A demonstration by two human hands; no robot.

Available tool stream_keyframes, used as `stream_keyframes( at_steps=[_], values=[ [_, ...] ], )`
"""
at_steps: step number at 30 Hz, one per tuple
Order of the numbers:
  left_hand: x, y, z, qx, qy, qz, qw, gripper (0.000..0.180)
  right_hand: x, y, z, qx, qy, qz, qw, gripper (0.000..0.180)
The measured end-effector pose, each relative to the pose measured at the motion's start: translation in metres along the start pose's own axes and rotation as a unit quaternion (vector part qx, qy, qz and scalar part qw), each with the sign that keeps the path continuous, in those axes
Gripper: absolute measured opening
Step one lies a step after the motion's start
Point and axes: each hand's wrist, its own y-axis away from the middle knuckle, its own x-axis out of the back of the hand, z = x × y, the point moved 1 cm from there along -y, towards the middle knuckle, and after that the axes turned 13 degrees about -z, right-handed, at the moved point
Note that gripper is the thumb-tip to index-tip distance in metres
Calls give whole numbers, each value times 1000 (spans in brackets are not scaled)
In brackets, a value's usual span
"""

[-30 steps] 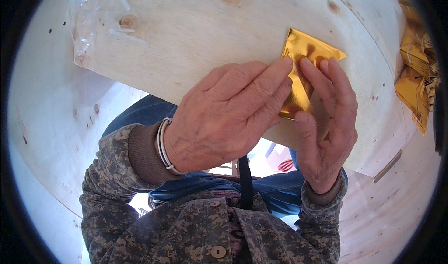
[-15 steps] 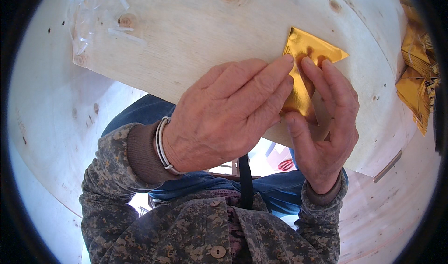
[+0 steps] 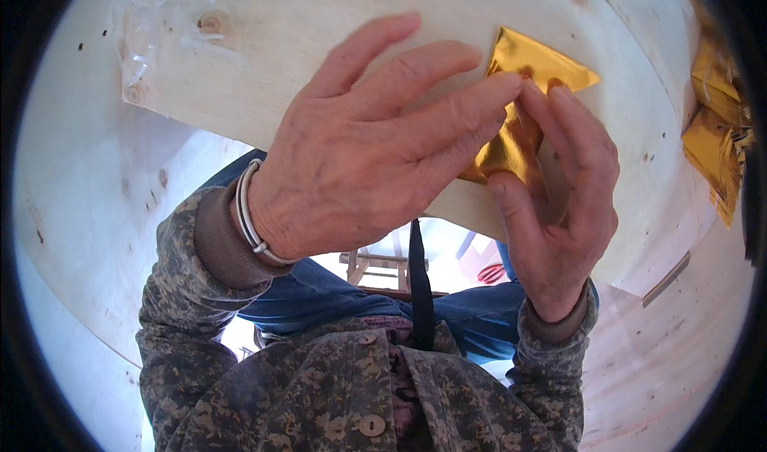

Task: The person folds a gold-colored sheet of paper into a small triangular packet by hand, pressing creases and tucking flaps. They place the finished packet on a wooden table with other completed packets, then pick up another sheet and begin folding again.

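A shiny gold foil sheet (image 3: pixel 523 92), folded to a pointed shape, lies on a pale wooden board (image 3: pixel 304 44) near its front edge. My left hand (image 3: pixel 375 148) lies flat over the sheet's left part, fingers spread and pointing right, a metal bangle on the wrist. My right hand (image 3: pixel 559 204) pinches the sheet's lower right part between thumb and fingertips. Most of the gold sheet is hidden under the two hands; only its upper right corner shows.
A clear plastic bag (image 3: pixel 152 20) lies at the board's far left corner. A heap of more gold foil pieces (image 3: pixel 715 132) sits at the right rim. Below the board's edge are my blue trousers, a camouflage jacket and a wooden stool (image 3: pixel 383 264).
My left hand has lifted and spread its fingers over the gold sheet. The right hand's fingertips have shifted a little on the sheet's edge. The sheet stays in place.
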Motion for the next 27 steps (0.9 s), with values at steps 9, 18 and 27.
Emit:
stream_keyframes(
  at_steps=[9, 18, 27],
  values=[
    [4, -10, -1, 2, -80, -4, 997, 31, -19, 30, -60, 0, 153, -37, 988, 46],
    [8, -3, 10, 55, -68, -78, 993, 33, -56, 37, -66, -96, 176, -37, 979, 55],
    [10, -6, 8, 32, -37, -100, 994, 35, -49, 42, -59, -52, 261, -93, 959, 55]
  ],
)
